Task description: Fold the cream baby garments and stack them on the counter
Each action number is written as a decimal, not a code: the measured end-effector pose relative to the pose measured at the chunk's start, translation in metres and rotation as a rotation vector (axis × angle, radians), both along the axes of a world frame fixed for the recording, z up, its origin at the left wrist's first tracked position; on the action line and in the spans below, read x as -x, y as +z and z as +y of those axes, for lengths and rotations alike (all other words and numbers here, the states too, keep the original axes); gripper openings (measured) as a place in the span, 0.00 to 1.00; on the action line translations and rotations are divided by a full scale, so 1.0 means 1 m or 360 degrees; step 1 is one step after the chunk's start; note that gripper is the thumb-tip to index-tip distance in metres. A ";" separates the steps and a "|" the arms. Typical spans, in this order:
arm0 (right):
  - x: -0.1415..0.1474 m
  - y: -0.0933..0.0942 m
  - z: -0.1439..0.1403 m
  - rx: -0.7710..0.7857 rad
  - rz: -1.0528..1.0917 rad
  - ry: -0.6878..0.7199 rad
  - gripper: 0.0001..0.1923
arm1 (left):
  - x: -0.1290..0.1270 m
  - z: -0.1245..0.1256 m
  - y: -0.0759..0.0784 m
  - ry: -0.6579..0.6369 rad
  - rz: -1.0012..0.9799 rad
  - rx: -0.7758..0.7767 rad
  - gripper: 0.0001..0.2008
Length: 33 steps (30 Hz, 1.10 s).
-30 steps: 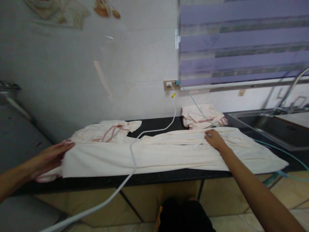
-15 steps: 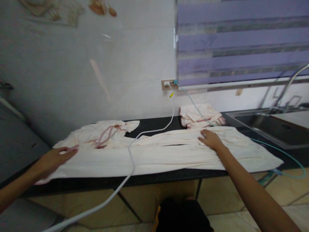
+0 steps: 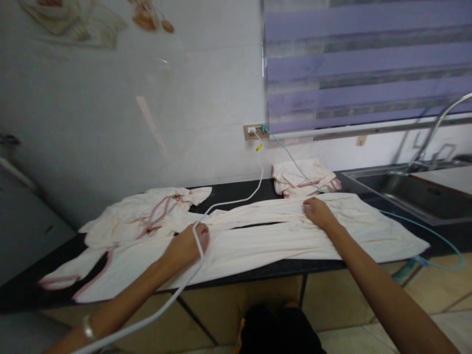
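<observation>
- My left hand (image 3: 188,246) lies flat, fingers loose, on the cream garment (image 3: 258,236), touching the white cable (image 3: 201,241) that crosses it.
- My right hand (image 3: 317,214) presses palm-down on the same garment further right, gripping nothing.
- The garment is spread lengthwise along the dark table (image 3: 228,192), its pink-trimmed end at the left.
- A folded cloth (image 3: 302,176) sits behind, near the wall socket (image 3: 254,131).
- The sink (image 3: 416,189) is at the right.
</observation>
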State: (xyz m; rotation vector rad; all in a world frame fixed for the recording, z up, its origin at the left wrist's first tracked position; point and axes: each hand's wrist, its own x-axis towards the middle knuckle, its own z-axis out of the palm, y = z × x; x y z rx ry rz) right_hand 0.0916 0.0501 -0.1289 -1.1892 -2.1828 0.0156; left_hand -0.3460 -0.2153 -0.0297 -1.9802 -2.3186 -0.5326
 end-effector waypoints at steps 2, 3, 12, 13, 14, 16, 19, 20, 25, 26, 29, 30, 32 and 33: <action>0.002 -0.002 -0.001 0.0047 -0.0056 0.0021 0.14 | -0.038 0.023 -0.014 -0.0157 -0.0012 -0.0010 0.08; 0.002 -0.002 -0.001 0.0063 -0.0061 0.0011 0.13 | -0.055 0.036 -0.020 -0.0214 -0.0026 -0.0034 0.09; 0.001 -0.005 0.000 0.0036 0.0055 0.0071 0.13 | -0.162 0.147 -0.028 -0.0291 -0.0063 -0.0034 0.15; 0.001 -0.006 0.001 0.0042 0.0041 0.0054 0.15 | -0.168 0.154 -0.030 -0.0284 -0.0040 -0.0033 0.15; 0.001 -0.006 0.001 0.0049 0.0014 0.0026 0.18 | -0.171 0.160 -0.034 -0.0280 -0.0021 -0.0038 0.16; 0.002 -0.007 0.002 0.0061 -0.0072 -0.0025 0.22 | -0.175 0.166 -0.043 -0.0268 0.0011 -0.0064 0.16; 0.004 -0.006 0.000 0.0080 -0.0224 -0.0060 0.23 | -0.173 0.170 -0.059 -0.0223 0.0061 -0.0114 0.20; 0.005 -0.005 -0.001 0.0092 -0.0265 -0.0069 0.23 | -0.171 0.170 -0.063 -0.0198 0.0063 -0.0108 0.23; 0.009 -0.004 -0.009 0.0229 -0.0352 -0.0142 0.29 | -0.164 0.174 -0.071 -0.0106 -0.0019 0.0179 0.35; 0.010 -0.003 -0.011 0.0253 -0.0353 -0.0155 0.32 | -0.163 0.174 -0.070 -0.0100 -0.0030 0.0230 0.36; 0.013 0.001 -0.018 0.0310 -0.0361 -0.0171 0.40 | -0.157 0.175 -0.066 -0.0106 -0.0031 0.0306 0.41; 0.014 0.002 -0.019 0.0330 -0.0371 -0.0168 0.41 | -0.155 0.174 -0.065 -0.0117 -0.0023 0.0323 0.43; 0.014 0.005 -0.020 0.0376 -0.0406 -0.0170 0.37 | -0.148 0.174 -0.066 -0.0155 0.0007 0.0345 0.45; 0.013 0.006 -0.020 0.0394 -0.0431 -0.0172 0.33 | -0.144 0.173 -0.067 -0.0180 0.0028 0.0349 0.45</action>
